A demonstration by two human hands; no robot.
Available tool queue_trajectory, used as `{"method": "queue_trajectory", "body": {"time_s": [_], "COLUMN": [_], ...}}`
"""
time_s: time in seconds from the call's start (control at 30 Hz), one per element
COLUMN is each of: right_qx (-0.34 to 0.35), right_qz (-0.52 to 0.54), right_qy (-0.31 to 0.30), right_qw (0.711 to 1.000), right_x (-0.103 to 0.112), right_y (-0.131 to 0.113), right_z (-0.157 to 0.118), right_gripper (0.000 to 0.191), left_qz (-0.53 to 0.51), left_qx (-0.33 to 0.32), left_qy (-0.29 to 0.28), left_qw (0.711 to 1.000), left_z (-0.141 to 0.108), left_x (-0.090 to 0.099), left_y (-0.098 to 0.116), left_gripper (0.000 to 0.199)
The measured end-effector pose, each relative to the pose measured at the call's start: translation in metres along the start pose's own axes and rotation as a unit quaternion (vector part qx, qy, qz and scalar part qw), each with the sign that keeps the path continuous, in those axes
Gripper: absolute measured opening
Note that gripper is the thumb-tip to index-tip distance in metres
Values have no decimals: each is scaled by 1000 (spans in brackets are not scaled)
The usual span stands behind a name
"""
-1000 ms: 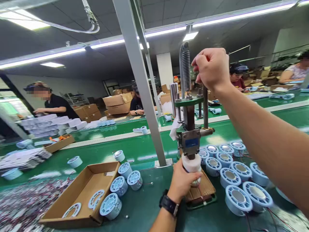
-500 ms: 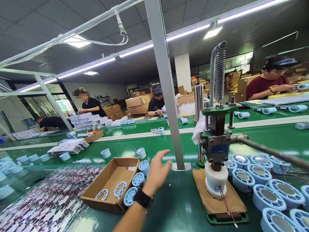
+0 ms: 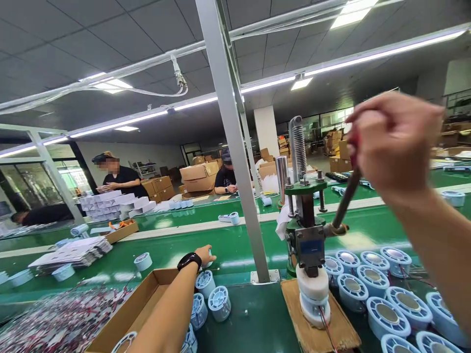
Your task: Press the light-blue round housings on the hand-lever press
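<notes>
Blue housing (image 3: 311, 305) is sitting under the press (image 3: 311, 240), whose lever (image 3: 346, 198) our right hand (image 3: 395, 142) is clenching; our left hand (image 3: 203, 255) is partly covering a light cup (image 3: 211, 252); whether it's gripping, we cannot tell.

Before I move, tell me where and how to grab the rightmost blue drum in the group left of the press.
Grip the blue drum around its round side wall, below the rim, probably from the side facing the press: it stands upright, and neighbouring drums sit to its left and behind-left.
</notes>
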State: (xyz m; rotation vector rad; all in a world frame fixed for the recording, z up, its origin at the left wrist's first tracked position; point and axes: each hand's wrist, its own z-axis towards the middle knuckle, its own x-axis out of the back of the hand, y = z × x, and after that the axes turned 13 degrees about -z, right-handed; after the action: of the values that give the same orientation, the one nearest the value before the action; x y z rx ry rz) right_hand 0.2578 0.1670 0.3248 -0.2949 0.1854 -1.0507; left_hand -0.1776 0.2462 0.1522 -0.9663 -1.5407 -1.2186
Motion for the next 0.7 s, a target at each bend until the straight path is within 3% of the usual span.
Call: {"method": "queue_trajectory", "body": {"time_s": [0.13,0.27,0.37,0.53,0.63,0.7], "right_qx": [-26,-39,-37,-39,-31,-18], "right_qz": [4,-18,-20,-30,-34,-48], "right_qy": [-51,-46,-53,-70,-113,-152], "right_qw": [998,998,998,996,993,987], "right_x": [-47,-70,-69,-67,-53,-30], "right_y": [2,12,13,11,11,11], "right_z": [23,26,22,24,22,3], "right_gripper": [26,27,27,27,27,41], "left_qz": [44,54,50,41,-3,-35], "left_qx": [-76,-202,-277,-371,-406,-390], "left_qy": [-48,-74,-127,-219,-197,-140], "left_qw": [995,975,951,902,892,909], "left_z": [-9,-50,-101,-171,-188,-192], "left_x": [-3,-7,-22,-71,-88,-84], "left_y": [34,69,84,95,91,78], "left_gripper": [24,12,17,16,18,28]}}
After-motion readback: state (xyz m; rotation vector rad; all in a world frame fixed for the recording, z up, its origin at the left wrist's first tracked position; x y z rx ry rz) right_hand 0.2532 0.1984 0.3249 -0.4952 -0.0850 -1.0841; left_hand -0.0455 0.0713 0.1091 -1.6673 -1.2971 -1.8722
